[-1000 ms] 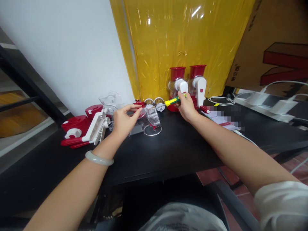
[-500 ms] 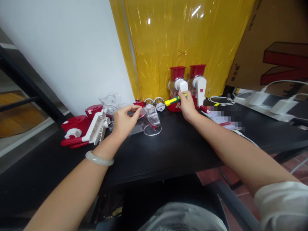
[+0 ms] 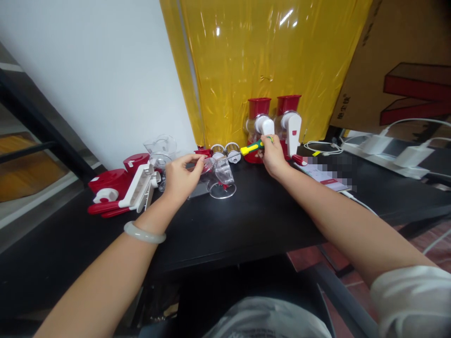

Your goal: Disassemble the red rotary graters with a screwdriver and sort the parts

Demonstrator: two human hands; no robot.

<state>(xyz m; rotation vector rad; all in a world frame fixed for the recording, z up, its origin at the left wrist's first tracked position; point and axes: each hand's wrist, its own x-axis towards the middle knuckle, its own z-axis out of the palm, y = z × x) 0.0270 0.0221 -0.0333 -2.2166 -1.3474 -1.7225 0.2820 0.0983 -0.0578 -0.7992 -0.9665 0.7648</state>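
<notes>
At the left of the black counter (image 3: 246,220) sit glossy red plastic parts (image 3: 112,182) and, in front of them, a white slotted plastic piece with red handles (image 3: 136,188). To the right of these is the left hand (image 3: 181,176), thumb and forefinger brought close at the edge of a small clear round plastic piece (image 3: 208,165); whether they grip it, I cannot tell. A clear plastic housing with a round rim (image 3: 225,172) lies just right of that piece, with two metal-and-white drums (image 3: 233,152) behind it.

Further right, the green-and-yellow tool handle (image 3: 249,148) is clamped in the right hand (image 3: 273,155), off the counter and in front of two red-and-white rotary machines (image 3: 293,129). Its long axis runs nearly sideways, yellow end leftward and slightly lower, so it points from the right hand towards the clear parts and the left fingertips. That yellow end is near the drums in the view; its depth is hard to judge. The right hand is the nearer one to the tool, the left to the clear pieces.

Against the earlier frames, little differs: the left thumb tip sits slightly further left of the clear round piece, while the tool keeps its slant.
</notes>
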